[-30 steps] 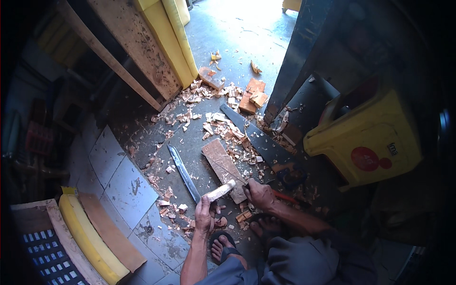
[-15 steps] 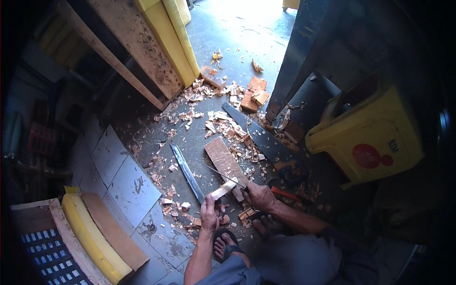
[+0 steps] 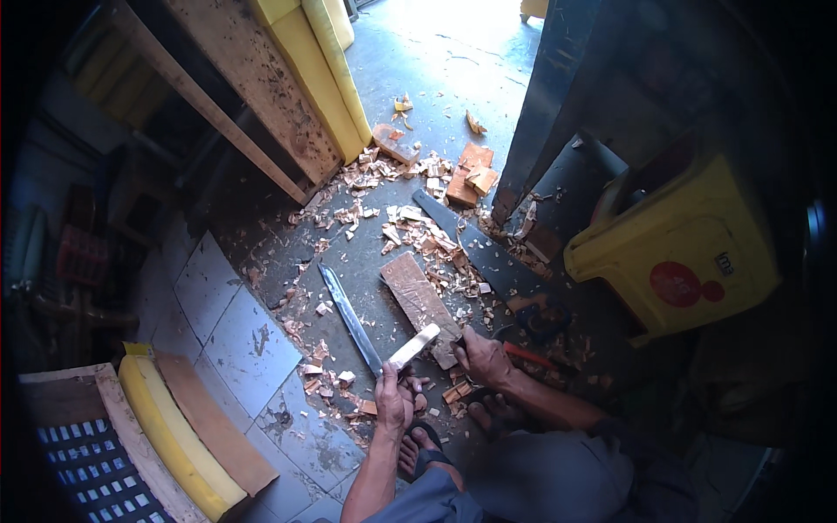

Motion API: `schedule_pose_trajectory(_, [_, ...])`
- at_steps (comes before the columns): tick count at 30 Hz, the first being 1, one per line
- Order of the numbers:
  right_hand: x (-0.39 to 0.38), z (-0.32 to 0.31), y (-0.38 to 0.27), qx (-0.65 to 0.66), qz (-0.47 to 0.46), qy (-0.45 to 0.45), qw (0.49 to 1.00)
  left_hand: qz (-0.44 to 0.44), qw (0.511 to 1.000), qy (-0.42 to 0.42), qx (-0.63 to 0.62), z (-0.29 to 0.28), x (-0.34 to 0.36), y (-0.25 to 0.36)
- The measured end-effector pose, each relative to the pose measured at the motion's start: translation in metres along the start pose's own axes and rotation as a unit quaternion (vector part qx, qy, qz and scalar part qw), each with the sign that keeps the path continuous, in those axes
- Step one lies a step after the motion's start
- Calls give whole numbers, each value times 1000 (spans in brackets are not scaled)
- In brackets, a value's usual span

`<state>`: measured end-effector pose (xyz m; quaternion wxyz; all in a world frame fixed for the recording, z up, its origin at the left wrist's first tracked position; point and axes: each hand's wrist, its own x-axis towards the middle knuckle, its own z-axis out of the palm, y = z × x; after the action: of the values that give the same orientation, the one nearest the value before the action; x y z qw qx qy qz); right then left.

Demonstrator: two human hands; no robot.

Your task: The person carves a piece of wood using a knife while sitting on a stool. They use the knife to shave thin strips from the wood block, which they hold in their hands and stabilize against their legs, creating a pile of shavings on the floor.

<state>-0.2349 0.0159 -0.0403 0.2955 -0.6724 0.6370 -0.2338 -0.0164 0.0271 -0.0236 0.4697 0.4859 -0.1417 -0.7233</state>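
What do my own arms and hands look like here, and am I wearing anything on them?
Your left hand and right hand are both ungloved, with no watch or bracelet visible. The left forearm is bare as far as it shows. The right forearm is bare up to a dark sleeve. Rings are too small to tell.

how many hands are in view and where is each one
2: the left hand, lower centre, grips the pale wooden piece; the right hand is just right of the wooden board, by its near end.
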Motion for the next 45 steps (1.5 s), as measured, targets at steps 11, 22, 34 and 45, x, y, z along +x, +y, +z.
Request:
schedule_pose_trajectory(11, [2,-34,-43,95,39,13,995,-34,989,-121,-77,16,-13,-4])
schedule_pose_trajectory(22, [5,-37,-31,442,170,-146,869,166,867,-123,454,27,-29,-5])
schedule_pose_trajectory(34, [26,-64,-36,202,95,-98,970,244,674,-57,695,30,-19,56])
schedule_pose_trajectory(45, [-20,-28,-16,64,219,-16,974,-5,917,-1,400,-8,31,-28])
